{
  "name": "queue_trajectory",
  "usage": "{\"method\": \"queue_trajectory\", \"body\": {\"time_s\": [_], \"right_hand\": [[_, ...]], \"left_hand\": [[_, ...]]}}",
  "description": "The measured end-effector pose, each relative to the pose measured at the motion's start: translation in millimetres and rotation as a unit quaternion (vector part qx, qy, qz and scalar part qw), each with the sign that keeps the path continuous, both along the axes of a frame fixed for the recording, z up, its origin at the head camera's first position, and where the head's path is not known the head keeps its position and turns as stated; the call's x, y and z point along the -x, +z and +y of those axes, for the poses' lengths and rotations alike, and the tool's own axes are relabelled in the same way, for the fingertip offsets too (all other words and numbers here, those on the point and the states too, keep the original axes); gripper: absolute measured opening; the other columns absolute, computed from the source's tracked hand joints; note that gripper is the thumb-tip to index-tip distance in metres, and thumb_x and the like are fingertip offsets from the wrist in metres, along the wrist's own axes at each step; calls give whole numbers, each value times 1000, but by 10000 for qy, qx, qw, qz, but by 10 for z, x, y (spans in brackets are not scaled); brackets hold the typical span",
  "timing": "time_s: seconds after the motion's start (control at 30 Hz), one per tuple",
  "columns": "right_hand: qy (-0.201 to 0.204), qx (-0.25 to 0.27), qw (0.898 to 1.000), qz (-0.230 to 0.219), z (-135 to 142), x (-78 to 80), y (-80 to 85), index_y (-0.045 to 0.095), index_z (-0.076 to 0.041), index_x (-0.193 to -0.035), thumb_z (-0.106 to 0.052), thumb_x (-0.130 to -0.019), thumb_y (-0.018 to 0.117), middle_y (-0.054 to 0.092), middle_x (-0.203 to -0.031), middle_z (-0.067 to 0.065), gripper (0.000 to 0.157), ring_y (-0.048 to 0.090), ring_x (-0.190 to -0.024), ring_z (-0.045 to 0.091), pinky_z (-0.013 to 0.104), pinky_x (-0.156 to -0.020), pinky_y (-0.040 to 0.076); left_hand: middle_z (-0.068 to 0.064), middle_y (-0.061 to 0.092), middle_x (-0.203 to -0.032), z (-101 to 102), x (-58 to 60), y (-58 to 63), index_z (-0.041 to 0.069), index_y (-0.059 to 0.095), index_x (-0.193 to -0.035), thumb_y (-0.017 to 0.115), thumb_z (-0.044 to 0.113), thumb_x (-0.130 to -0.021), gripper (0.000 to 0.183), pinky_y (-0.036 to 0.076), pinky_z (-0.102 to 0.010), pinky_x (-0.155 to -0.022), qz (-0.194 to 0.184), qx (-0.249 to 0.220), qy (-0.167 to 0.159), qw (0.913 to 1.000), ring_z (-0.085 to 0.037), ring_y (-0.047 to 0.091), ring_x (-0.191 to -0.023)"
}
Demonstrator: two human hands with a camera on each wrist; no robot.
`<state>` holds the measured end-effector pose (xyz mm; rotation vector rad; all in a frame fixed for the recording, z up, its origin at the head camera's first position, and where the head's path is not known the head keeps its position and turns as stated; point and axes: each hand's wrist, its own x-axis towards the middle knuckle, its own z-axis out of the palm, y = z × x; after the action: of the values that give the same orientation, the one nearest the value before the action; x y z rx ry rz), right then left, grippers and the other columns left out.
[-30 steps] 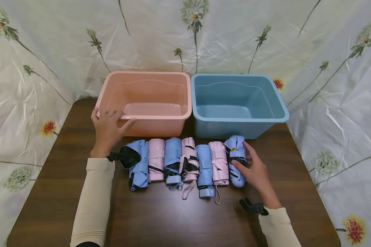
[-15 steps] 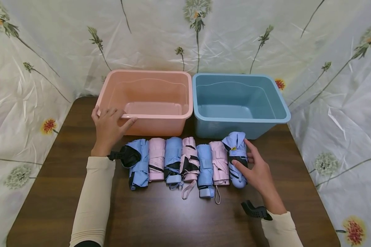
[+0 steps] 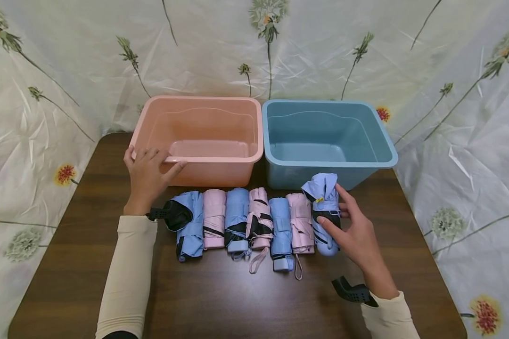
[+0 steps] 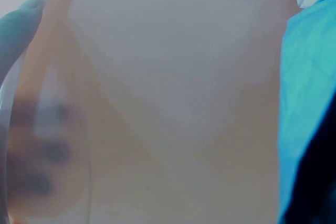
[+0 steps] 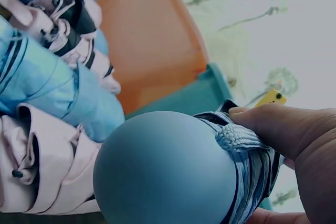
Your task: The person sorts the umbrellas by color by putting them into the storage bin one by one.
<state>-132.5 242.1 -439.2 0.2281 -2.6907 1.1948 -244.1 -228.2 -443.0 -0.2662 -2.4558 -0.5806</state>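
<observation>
Blue fabric, rolled and strapped, forms the folded umbrella (image 3: 324,203) just right of the adjacent pink umbrella (image 3: 300,216). The right hand (image 3: 360,235) holds it from the right side, thumb on the near part, fingers on the far side.

Orientation: the long axis runs away from the person. The rounded handle (image 5: 163,166) faces the person; the loose fabric end points to the blue tub (image 3: 286,176) and overlaps its front wall in the head view. Whether the handle clears the tabletop (image 3: 237,306) cannot be told.

Controlling relation (judgement): the tub rim lies directly beyond the fabric end, so forward travel would require lift.

The left hand (image 3: 146,179), well apart, grips the front rim of the salmon-pink tub (image 3: 214,174). The right hand is nearer.
</observation>
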Motion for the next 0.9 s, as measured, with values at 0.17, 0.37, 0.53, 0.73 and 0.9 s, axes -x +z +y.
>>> {"method": "queue_trajectory", "body": {"time_s": [0.17, 0.37, 0.53, 0.73, 0.9], "right_hand": [[-4, 66, 10000, 43, -33, -14, 88, 27, -38, -150, -21, -84, 76, 60, -117, 17, 84, 56, -95, 22, 19, -58, 52], [-65, 157, 9998, 85, -62, -19, 177, 26, -39, -150, -19, -85, 75, 60, -118, 17, 83, 54, -94, 19, 18, -60, 52], [-82, 171, 9997, 167, -95, 2, 231, 27, -39, -150, -19, -85, 75, 60, -119, 15, 83, 54, -94, 17, 17, -60, 52], [-80, 170, 9995, 270, -125, 45, 286, 27, -38, -150, -18, -85, 75, 60, -119, 16, 83, 54, -94, 19, 15, -61, 51], [-114, 204, 9991, 348, -147, 81, 351, 28, -37, -150, -18, -84, 75, 61, -119, 17, 83, 53, -94, 19, 12, -61, 49]], "left_hand": [[-14, 64, -93, -1, -2, 3, 6, 65, -88, 73, 50, -80, 46, 3, -56, -111, 19, -9, -16, 10000, -34, 53, -103], [-14, 64, -93, -4, 1, -4, 6, 66, -89, 73, 51, -80, 47, 4, -57, -111, 53, 21, -22, 10000, -34, 52, -102], [-14, 63, -92, -26, -3, -4, 6, 65, -89, 72, 52, -80, 48, 3, -57, -111, 80, 24, -16, 10000, -34, 52, -100], [-13, 63, -91, -35, 5, -8, 7, 65, -88, 73, 51, -80, 46, 3, -56, -112, 58, 43, -29, 10000, -32, 53, -99], [-13, 63, -90, -27, 8, 1, 7, 65, -88, 71, 52, -81, 47, 5, -58, -110, 20, 129, -54, 9999, -32, 53, -98]]}}
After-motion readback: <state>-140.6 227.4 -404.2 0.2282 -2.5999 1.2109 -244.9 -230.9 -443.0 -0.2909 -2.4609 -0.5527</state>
